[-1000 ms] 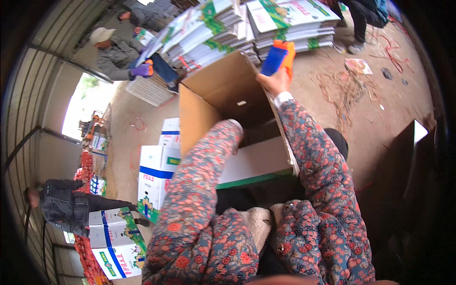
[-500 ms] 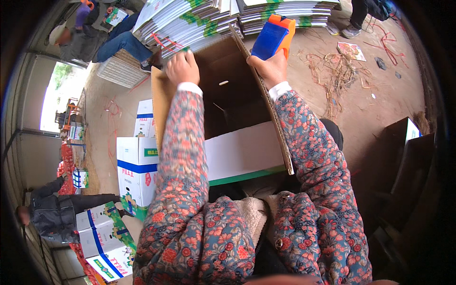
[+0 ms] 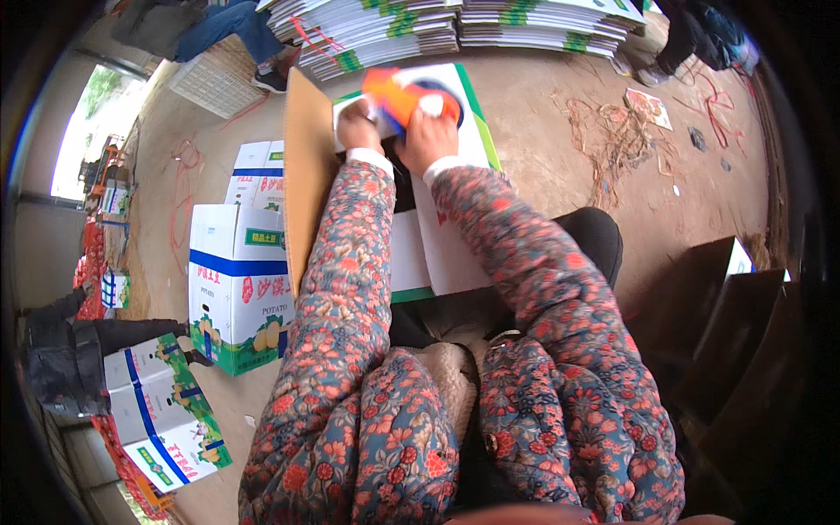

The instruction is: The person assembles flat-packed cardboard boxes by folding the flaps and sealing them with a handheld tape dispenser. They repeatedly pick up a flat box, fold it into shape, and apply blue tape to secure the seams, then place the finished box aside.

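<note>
In front of me stands a cardboard box [image 3: 459,236], white and green outside. Its right flap lies folded inward over the top, while the brown left flap [image 3: 308,175] stands upright. A dark gap into the box shows between them. My right hand [image 3: 429,138] grips an orange tape dispenser [image 3: 404,98] with a blue tape roll, blurred by motion, over the box's far end. Close beside it, my left hand [image 3: 357,129] is curled closed at the far end of the gap; what its fingers hold is hidden.
Printed white boxes [image 3: 236,280] with blue tape stand at left. Stacks of flattened cartons [image 3: 542,26] lie ahead. Tangled straps [image 3: 617,149] litter the floor at right, near open brown cartons [image 3: 731,324]. Other people [image 3: 74,350] are at left and far right.
The box's right flap has folded inward over the opening. My right hand has swung left with the tape dispenser, close to my left hand, which has shifted slightly right.
</note>
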